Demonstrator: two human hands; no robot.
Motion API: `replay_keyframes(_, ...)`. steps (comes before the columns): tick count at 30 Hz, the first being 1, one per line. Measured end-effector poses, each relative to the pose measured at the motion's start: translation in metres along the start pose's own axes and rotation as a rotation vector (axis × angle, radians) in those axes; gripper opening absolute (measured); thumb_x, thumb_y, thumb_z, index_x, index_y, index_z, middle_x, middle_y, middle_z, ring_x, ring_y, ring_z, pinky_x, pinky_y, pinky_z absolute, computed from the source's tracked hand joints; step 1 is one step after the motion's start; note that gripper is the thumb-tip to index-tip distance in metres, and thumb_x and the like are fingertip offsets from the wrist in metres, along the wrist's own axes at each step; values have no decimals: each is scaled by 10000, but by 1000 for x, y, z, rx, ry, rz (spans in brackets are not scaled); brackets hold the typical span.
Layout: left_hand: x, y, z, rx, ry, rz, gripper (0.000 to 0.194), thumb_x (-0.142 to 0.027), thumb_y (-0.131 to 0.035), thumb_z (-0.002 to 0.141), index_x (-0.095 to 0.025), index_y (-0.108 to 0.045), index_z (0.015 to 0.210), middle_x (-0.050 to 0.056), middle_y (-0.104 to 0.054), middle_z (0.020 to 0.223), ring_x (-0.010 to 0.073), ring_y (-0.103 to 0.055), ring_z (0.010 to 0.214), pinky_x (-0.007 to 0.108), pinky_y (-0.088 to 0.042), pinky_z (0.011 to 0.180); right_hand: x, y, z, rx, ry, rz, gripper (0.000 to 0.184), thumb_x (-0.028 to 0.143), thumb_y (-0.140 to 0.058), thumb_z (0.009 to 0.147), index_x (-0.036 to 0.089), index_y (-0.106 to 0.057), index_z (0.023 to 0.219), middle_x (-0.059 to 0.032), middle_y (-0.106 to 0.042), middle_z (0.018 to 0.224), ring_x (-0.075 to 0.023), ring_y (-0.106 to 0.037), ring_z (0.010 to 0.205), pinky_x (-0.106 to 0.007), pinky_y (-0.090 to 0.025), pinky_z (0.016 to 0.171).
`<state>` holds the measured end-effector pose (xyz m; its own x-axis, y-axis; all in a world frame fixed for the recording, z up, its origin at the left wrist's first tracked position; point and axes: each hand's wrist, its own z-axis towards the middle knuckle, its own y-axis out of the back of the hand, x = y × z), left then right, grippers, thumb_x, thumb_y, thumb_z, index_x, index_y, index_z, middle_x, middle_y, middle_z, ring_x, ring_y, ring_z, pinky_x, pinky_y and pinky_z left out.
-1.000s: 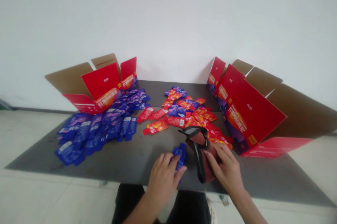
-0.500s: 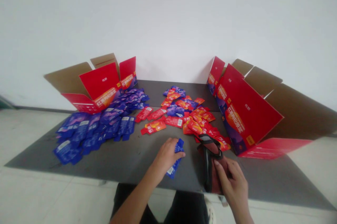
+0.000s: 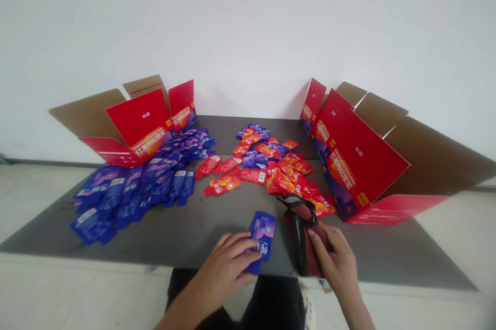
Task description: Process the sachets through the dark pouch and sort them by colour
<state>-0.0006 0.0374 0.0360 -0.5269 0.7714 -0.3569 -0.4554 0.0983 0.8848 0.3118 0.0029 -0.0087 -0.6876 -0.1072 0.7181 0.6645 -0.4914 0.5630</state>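
So there's one blue packet lying face up near the front edge of the surface, about in the middle. Might be another tucked under it, I can't tell. The left hand has its fingers over the lower part of it, thumb lower down, but whether that's a proper pinch or just a press I can't say.

Just to the right there's one brown pouch with dark trim, standing up with its mouth tilted away from the person. The right hand is clamped on it, thumb on the near side.

Further out, four loose red packets lie flat, spread along the left side of one mixed heap. That heap is mostly red and orange with some blue in it, too overlapped for me to count. Same deal with the one big blue pile over on the left, loads of them, no honest number.

Open red boxes stand on both sides, left boxes and right boxes, flaps up. They overlap, so no firm count. Behind it all is one pale wall, and below, two dark legs plus one light shoe.
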Motion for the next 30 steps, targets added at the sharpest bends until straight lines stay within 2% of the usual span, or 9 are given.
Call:
replay_keyframes(2,-6,-9,-13,-1,-20,106,451,-377,-743,912,-278,-630,1337,49,-632,1412,270,-561,1314,463,-493,1061,5,1,6,34,30,-4,219,417,-614,976,257,-698,1100,-53,-664,1048,-237,-648,961,-358,-525,833)
replay_keyframes(6,-18,-34,-27,-139,-99,232,305,-349,-569,1026,-203,-659,1278,56,-614,1445,241,-573,1322,418,-509,1053,35,-2,17,106,170,-16,237,331,-599,991,257,-664,1206,-69,-650,1102,-234,-631,1012,-356,-530,864)
replay_keyframes(10,-20,-62,-34,-291,-133,237,322,-266,-407,1088,-201,-705,1193,9,-724,1280,194,-651,1214,363,-514,1035,73,-20,16,415,429,-72,338,239,-569,1000,278,-601,1335,-74,-651,1187,-240,-600,1069,-381,-527,916)
replay_keyframes(13,-18,-71,-36,-344,-100,213,455,-225,-267,1108,-218,-711,1207,0,-762,1180,173,-694,1125,351,-521,1016,78,-38,25,603,546,-119,339,231,-593,990,291,-616,1323,-60,-669,1192,-231,-606,1042,-375,-546,900)
replay_keyframes(16,-16,-68,-35,-320,-129,217,472,-169,-245,1097,-203,-687,1260,16,-729,1272,168,-648,1223,340,-524,1021,64,-47,52,532,554,-176,311,248,-585,996,247,-633,1303,-86,-672,1170,-237,-614,1027,-398,-556,900)
replay_keyframes(20,-17,-64,-34,-305,-131,215,420,-141,-306,1078,-201,-673,1273,17,-704,1321,164,-630,1256,333,-535,1021,60,-40,70,388,533,-264,266,256,-545,1015,199,-654,1251,-110,-666,1134,-252,-613,1011,-432,-548,898)
replay_keyframes(22,-18,-68,-35,-300,-96,184,418,-134,-314,1072,-210,-681,1257,18,-722,1287,171,-652,1223,346,-536,1027,69,-35,57,409,570,-224,303,270,-540,1019,202,-621,1303,-108,-658,1172,-247,-604,1030,-422,-539,910)
replay_keyframes(26,-21,-75,-37,-312,-7,107,453,-148,-275,1082,-228,-699,1220,-3,-770,1163,179,-722,1075,376,-552,1003,81,-37,30,601,648,-148,323,283,-575,1005,253,-609,1325,-73,-669,1177,-228,-610,1031,-384,-543,903)
replay_keyframes(30,-23,-66,-35,-240,-30,112,415,-160,-293,1086,-204,-665,1264,11,-703,1323,193,-657,1227,383,-542,1027,63,-47,56,532,587,-195,305,262,-586,995,220,-633,1294,-92,-665,1145,-240,-617,1030,-390,-556,901)
